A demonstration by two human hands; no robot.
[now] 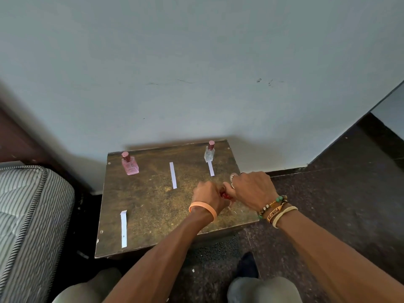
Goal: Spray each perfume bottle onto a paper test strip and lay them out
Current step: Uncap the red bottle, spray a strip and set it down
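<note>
Locate the red item (225, 195), glossy and mostly hidden, above the near-right part of the counter (153, 215), clamped between both grips. Note the left grip (207, 193) curled round it from the left and the right grip (251, 189) pinching its other end, fingers folded. Read this, as a judgement only, as a third perfume bottle being uncapped or readied. Next, aim the nozzle at a free strip and press briefly, holding the smooth glass steady. Find the pink bottle (130, 165), square and capped, far left. Find the clear bottle (209, 153), slim and capped, far right, with the short strip (211, 168) just in front. See the centre strip (173, 175) and near-left strip (123, 228), flat white paper on worn, mottled brown wood.
</note>
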